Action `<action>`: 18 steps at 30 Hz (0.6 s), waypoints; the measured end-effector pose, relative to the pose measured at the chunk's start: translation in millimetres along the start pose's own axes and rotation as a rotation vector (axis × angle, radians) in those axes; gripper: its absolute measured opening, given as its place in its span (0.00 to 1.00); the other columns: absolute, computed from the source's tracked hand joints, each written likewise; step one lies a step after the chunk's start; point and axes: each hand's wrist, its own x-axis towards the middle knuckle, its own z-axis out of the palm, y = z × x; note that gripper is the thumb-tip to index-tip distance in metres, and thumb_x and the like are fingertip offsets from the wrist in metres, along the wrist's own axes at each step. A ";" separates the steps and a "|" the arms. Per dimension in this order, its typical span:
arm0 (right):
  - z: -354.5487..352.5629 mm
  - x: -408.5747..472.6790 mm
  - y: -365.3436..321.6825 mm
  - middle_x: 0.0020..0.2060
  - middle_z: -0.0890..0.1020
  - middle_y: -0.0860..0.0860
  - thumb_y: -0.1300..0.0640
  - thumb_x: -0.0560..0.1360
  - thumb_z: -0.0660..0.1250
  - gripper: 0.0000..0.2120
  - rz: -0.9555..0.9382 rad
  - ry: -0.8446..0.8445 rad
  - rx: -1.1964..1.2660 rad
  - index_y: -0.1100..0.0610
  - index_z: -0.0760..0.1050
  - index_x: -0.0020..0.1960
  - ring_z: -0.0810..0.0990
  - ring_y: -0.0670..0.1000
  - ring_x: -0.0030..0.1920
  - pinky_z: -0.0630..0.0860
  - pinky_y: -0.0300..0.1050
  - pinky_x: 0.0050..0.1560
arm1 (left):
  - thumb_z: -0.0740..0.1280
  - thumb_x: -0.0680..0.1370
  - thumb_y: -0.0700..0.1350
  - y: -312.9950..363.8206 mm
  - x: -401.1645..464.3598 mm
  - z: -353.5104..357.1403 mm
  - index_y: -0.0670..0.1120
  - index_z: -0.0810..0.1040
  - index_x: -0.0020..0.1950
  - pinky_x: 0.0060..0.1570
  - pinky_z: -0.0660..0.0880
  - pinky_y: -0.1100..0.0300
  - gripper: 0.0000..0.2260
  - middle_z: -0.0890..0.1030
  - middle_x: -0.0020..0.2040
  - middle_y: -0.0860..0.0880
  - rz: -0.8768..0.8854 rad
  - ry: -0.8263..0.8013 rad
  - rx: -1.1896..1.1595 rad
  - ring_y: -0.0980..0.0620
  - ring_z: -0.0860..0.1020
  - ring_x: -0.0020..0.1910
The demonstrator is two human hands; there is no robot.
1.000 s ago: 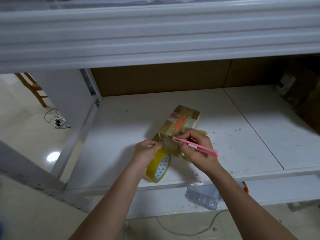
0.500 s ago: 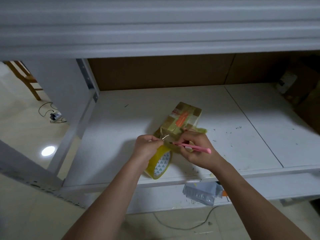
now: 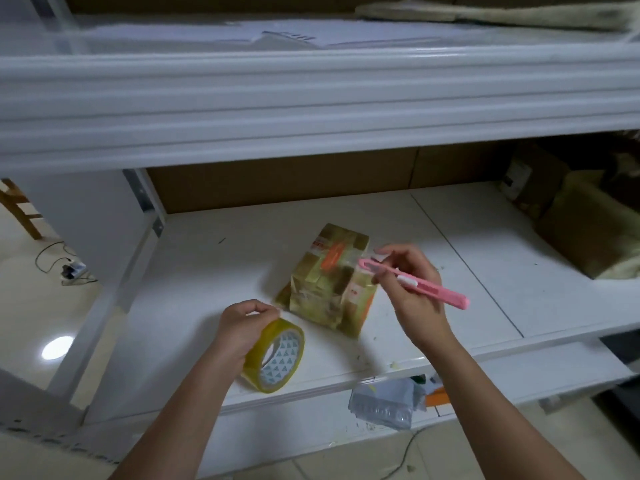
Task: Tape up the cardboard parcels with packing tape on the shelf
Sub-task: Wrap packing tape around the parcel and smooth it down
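Cardboard parcel [image 3: 330,282] tape-wrapped, left hand [image 3: 242,327] gripping tape roll [image 3: 277,355], right hand [image 3: 412,289] pinching pink cutter [image 3: 415,282]

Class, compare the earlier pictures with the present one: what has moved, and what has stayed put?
Both hands have drawn apart from the parcel. The left hand pulled the tape roll back toward the shelf edge; the right hand lifted the pink cutter away rightward. The parcel stays standing on the shelf; both grips are unchanged.

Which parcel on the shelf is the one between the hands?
The small tape-wrapped parcel with the orange label, mid-shelf, just beyond the tape roll. The other boxes sit at the far right, away from both hands.
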 end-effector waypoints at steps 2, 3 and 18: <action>-18.0 -0.4 24.9 0.41 0.81 0.47 0.66 0.76 0.67 0.09 -0.108 0.174 -0.267 0.52 0.77 0.47 0.79 0.52 0.43 0.76 0.48 0.40 | 0.74 0.73 0.43 -0.9 0.7 2.9 0.43 0.83 0.42 0.36 0.76 0.60 0.04 0.83 0.38 0.43 0.010 -0.001 0.007 0.46 0.80 0.33; -27.9 -1.7 41.7 0.43 0.81 0.47 0.66 0.75 0.66 0.11 -0.124 0.194 -0.430 0.51 0.77 0.49 0.78 0.51 0.45 0.74 0.46 0.41 | 0.74 0.73 0.43 -1.4 1.0 5.4 0.43 0.83 0.42 0.37 0.76 0.60 0.04 0.84 0.38 0.43 0.013 0.001 0.014 0.46 0.80 0.34; -3.2 -48.9 42.0 0.43 0.81 0.51 0.59 0.76 0.65 0.09 -0.038 -0.113 -0.649 0.57 0.81 0.52 0.79 0.50 0.39 0.78 0.46 0.38 | 0.68 0.78 0.53 0.0 -17.8 1.7 0.48 0.84 0.40 0.38 0.74 0.61 0.12 0.83 0.36 0.50 0.189 0.004 0.144 0.53 0.80 0.35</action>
